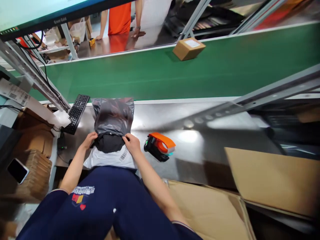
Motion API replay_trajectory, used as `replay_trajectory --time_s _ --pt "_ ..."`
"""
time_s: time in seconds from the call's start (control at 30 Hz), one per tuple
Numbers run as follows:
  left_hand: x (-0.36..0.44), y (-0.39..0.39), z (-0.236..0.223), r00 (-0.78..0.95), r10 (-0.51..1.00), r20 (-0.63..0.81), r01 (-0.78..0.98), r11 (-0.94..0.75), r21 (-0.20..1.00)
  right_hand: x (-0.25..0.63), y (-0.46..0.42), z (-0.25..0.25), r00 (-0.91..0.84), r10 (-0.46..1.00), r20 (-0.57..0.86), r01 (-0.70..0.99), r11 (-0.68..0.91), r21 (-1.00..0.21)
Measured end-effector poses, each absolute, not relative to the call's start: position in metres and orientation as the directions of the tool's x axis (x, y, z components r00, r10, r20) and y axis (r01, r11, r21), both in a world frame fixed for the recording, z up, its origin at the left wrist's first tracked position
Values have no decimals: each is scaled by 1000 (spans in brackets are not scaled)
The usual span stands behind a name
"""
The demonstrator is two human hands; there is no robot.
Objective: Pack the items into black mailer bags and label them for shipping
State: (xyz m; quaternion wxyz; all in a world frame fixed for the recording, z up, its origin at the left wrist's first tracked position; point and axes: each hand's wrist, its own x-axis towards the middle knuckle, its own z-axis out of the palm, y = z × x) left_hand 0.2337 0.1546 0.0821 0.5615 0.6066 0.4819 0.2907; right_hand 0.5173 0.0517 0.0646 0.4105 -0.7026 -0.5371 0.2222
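A grey plastic mailer bag (pixel 113 115) lies flat on the steel bench (pixel 200 140), its open mouth toward me. My left hand (pixel 89 139) and my right hand (pixel 132 142) each pinch a side of that mouth. Between them a dark folded item (pixel 109 143) sits half inside the bag. A white packet with a barcode label (pixel 112 158) lies under the dark item, at the bench's near edge.
An orange tape dispenser (pixel 160 145) rests right of my right hand. A black keyboard (pixel 76 113) lies at the left. A cardboard box (pixel 188 48) rides the green conveyor (pixel 175 73). Flat cardboard sheets (pixel 275 180) lie at the right. A phone (pixel 17 170) sits on cartons. Another person in orange (pixel 119 18) stands beyond.
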Motion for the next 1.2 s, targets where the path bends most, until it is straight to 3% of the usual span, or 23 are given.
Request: replay_trajectory --time_s 0.13,0.27,0.47,0.7,0.9,1.03,1.1,1.2 --pt "245 147 75 208 975 -77 408 -15 913 509 48 73 345 922 176 567 -56 -822" --pt "248 117 66 20 997 74 473 -75 878 513 23 72 236 914 331 558 152 -816" --pt "216 89 70 123 977 175 498 -213 840 547 -11 51 -190 860 474 715 452 -533" --pt "231 98 61 128 955 268 509 -295 808 530 19 38 -136 852 506 767 414 -490" --pt "229 96 61 261 921 291 481 -385 788 527 15 42 -14 876 483 827 282 -487" --pt "216 84 58 330 904 271 465 -405 787 547 -3 40 -159 849 504 765 429 -481" --pt "215 83 52 306 915 263 475 -386 791 553 -5 37 -182 847 500 729 458 -509" --pt "220 97 41 156 953 259 512 -303 804 557 8 31 -19 894 447 709 327 -624"
